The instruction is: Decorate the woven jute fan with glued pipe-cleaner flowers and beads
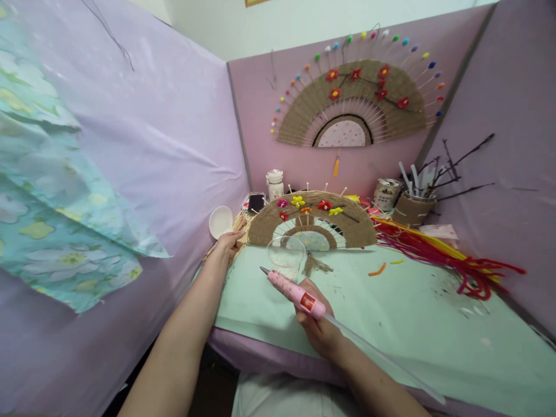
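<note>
My right hand point(319, 321) is wrapped round a pink glue gun point(299, 294), whose dark tip points up and left; a long clear glue stick point(386, 353) trails from its rear. With closed fingers, my left hand point(230, 246) is at the lower left end of a twine-covered fan point(264, 226), seemingly gripping its edge. The fan stands upright and carries pink, yellow, red and orange flowers. In front of it is a clear plastic cup point(286, 255), with a twine tassel point(316, 265) lying beside it.
A larger fan point(295, 121) hangs on the back panel. Fuzzy stems point(460, 260) lie at the right, near a pot of twigs point(414, 209). A white bowl point(221, 222) and a white bottle point(275, 184) are at the back left. Orange and yellow pieces lie on the green tabletop point(403, 313).
</note>
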`<state>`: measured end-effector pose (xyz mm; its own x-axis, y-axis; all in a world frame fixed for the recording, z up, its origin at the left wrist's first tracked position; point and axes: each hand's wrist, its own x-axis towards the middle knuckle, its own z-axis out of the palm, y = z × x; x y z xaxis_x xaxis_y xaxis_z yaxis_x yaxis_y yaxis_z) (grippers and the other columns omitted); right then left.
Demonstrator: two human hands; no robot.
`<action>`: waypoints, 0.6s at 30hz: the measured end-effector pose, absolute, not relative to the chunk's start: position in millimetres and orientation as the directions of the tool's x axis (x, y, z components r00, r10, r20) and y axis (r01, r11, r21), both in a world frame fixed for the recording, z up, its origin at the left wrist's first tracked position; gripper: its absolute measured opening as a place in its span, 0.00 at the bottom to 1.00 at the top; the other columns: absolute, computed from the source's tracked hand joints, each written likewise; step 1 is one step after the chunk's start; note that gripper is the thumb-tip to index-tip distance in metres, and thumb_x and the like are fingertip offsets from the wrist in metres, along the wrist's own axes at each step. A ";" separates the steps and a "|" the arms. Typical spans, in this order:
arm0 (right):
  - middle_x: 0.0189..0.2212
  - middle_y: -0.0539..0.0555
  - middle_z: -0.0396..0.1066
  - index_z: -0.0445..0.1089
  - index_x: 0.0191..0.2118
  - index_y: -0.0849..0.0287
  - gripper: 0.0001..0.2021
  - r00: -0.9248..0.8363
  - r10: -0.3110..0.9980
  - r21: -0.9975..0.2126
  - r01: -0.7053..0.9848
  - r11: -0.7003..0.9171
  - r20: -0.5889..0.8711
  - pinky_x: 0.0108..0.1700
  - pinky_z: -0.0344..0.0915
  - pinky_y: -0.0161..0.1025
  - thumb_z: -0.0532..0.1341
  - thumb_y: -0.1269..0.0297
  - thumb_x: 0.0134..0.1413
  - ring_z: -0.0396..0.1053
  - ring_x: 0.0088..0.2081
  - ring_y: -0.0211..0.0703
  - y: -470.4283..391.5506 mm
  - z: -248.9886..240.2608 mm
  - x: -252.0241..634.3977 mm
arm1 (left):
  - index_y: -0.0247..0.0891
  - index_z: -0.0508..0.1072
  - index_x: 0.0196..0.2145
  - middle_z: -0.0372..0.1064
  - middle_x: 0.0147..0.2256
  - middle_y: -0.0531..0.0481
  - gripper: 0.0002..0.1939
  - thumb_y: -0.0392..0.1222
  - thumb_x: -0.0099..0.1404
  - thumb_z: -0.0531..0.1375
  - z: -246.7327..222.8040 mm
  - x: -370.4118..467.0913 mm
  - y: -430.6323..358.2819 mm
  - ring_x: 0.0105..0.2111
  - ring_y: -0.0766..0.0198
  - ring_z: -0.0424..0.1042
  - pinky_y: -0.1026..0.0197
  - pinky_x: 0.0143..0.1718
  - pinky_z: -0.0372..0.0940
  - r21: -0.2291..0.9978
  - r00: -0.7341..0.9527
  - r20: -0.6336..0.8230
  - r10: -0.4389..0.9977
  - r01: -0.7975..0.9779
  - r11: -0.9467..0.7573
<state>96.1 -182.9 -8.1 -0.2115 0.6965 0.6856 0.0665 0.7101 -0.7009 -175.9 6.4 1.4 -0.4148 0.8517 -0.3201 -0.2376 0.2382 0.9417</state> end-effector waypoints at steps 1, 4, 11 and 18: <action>0.27 0.50 0.58 0.62 0.31 0.56 0.23 -0.215 0.699 -0.704 0.069 0.707 0.682 0.31 0.58 0.40 0.48 0.42 0.64 0.59 0.29 0.43 -182.8 -8.2 95.9 | 0.34 0.69 0.22 0.58 0.16 0.58 0.13 0.28 0.49 0.71 1.6 -176.0 6.1 0.14 0.77 0.51 0.69 0.15 0.45 0.942 -0.414 -0.319 0.853 -0.238 0.236; 0.26 0.50 0.58 0.62 0.30 0.56 0.23 -0.215 0.697 -0.701 0.071 0.710 0.684 0.30 0.58 0.40 0.48 0.41 0.64 0.59 0.29 0.43 -182.4 -8.3 95.3 | 0.34 0.69 0.21 0.58 0.16 0.59 0.12 0.27 0.50 0.70 1.5 -175.9 5.2 0.13 0.77 0.50 0.68 0.15 0.46 0.944 -0.412 -0.312 0.856 -0.241 0.228; 0.26 0.51 0.60 0.64 0.32 0.56 0.23 -0.218 0.690 -0.696 0.061 0.715 0.690 0.30 0.59 0.41 0.48 0.41 0.64 0.60 0.29 0.45 -183.0 -6.9 96.0 | 0.35 0.69 0.23 0.57 0.16 0.59 0.12 0.32 0.50 0.71 -4.9 -176.6 4.1 0.14 0.77 0.52 0.69 0.16 0.45 0.957 -0.409 -0.257 0.876 -0.237 0.170; 0.25 0.51 0.59 0.61 0.28 0.55 0.24 -0.203 0.695 -0.697 0.070 0.713 0.690 0.29 0.58 0.41 0.48 0.40 0.63 0.59 0.28 0.44 -182.8 -8.1 94.3 | 0.36 0.67 0.23 0.53 0.16 0.62 0.17 0.42 0.48 0.72 -15.3 -180.2 1.3 0.14 0.78 0.50 0.70 0.16 0.43 0.968 -0.398 -0.185 0.898 -0.232 0.097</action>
